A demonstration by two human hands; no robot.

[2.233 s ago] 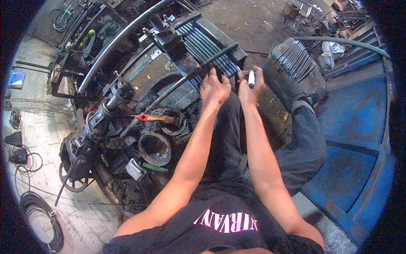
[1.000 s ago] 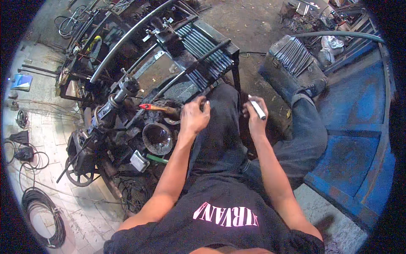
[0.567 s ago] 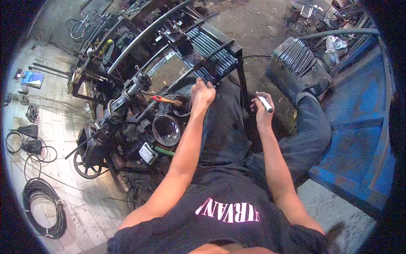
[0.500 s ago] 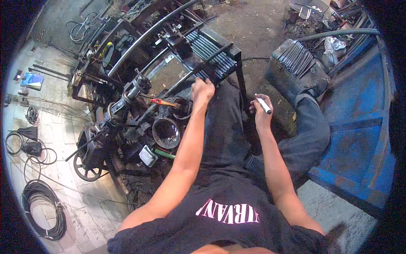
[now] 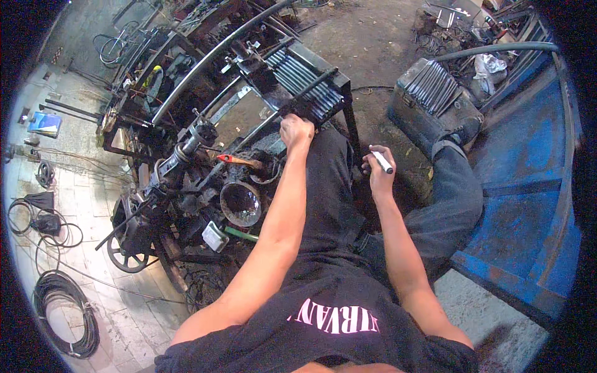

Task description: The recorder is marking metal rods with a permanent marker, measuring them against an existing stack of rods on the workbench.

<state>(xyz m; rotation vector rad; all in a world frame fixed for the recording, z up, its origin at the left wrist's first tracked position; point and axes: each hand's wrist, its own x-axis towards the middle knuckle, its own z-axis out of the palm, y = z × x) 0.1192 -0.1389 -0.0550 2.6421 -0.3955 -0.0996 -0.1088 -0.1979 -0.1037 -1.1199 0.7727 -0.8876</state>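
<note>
Brush (image 5: 241, 161): a stray swing could knock it; red-tipped wood.
Left hand (image 5: 297, 132): fingers curled at the frame (image 5: 318, 58); whether they grip anything cannot be told.
Rods (image 5: 297, 73): a bump could roll them; slim, round metal, side by side on the frame.
Right hand (image 5: 380, 179): closed round the marker (image 5: 382, 161); slack fingers could drop it; smooth, white, cylindrical.

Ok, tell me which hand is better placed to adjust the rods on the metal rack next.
Left, I'd judge: the left hand is close beside those rods, while the right hand is farther back and holds a white marker.
</note>
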